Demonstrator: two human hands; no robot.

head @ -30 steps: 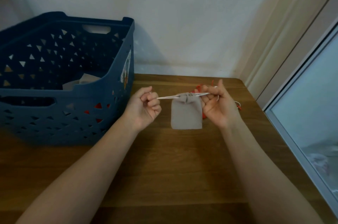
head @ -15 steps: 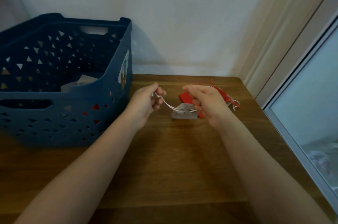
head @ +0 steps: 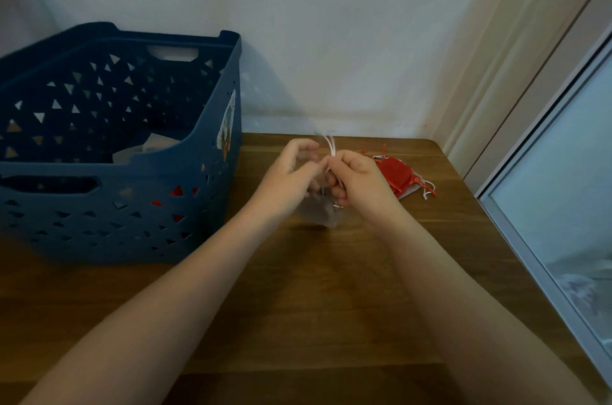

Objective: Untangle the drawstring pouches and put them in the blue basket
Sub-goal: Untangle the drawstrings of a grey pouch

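- The right hand (head: 359, 181) has its fingers curled round the white cord (head: 331, 146) of a grey pouch (head: 319, 211); the cord ends stick up above the fist
- The left hand (head: 289, 174) is blurred, close against the right one; its fingers bend toward the cord, but I cannot tell whether they hold it
- The grey pouch hangs below the two hands, low over the wooden table (head: 298, 288)
- A red pouch (head: 395, 176) lies on the table just right of the right hand, orange and white cords trailing
- The blue basket (head: 132, 206) stands on the table to the left, with pale pouches inside
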